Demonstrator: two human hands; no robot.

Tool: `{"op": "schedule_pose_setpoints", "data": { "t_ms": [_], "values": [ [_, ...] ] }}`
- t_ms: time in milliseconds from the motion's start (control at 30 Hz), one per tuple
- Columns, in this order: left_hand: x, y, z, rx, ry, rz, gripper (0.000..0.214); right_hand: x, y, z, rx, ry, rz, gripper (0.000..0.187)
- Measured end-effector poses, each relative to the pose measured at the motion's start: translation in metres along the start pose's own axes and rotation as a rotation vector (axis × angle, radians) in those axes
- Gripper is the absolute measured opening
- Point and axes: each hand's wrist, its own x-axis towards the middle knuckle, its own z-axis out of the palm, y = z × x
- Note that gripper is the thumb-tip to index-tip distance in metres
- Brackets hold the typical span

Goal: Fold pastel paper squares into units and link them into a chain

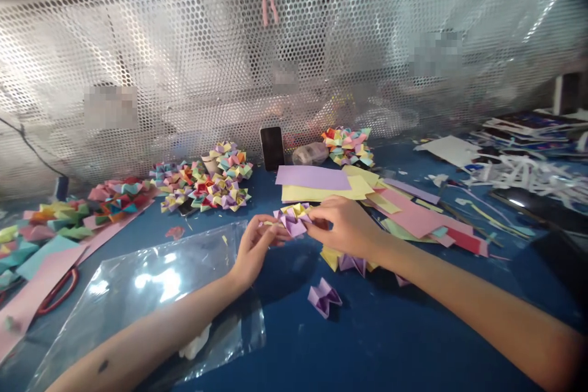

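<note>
Between my two hands, above the blue table, is a small cluster of folded paper pieces [292, 220] in purple and yellow. My left hand [257, 242] grips its left side with bent fingers. From the right, my right hand [342, 225] pinches the cluster's edge between thumb and fingertips. On the table below lies a single folded purple paper piece [324, 297]. More folded pieces in yellow and purple [353, 264] sit under my right wrist, partly hidden by it.
A clear plastic bag [184, 282] lies under my left forearm. Purple [312, 177] and pink paper sheets [408, 213] spread behind and right. Colourful folded-paper clusters [206, 187] stand at the back left, near a phone [272, 148]. Red-handled scissors [59, 294] lie left; a perforated screen [206, 55] rises behind.
</note>
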Motion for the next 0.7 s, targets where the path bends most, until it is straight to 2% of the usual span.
{"op": "schedule_pose_setpoints", "data": {
  "t_ms": [100,200,433,567,700],
  "values": [
    [-0.002,0.001,0.0,-0.014,-0.055,-0.015,0.025,-0.002,-0.002,0.002,-0.095,0.054,-0.071,0.029],
    [-0.004,-0.001,0.001,0.02,-0.109,0.01,0.034,-0.006,-0.005,0.01,-0.15,0.054,-0.136,0.027],
    [-0.005,0.001,0.002,0.195,-0.141,0.063,0.053,-0.017,-0.014,0.023,-0.22,0.025,-0.233,0.023],
    [-0.005,0.004,0.001,0.27,-0.171,0.095,0.044,-0.021,-0.018,0.025,-0.228,-0.003,-0.275,0.024],
    [-0.005,0.002,-0.001,0.298,-0.135,0.147,0.039,-0.02,-0.021,0.025,-0.198,-0.044,-0.267,0.025]
  ]
}}
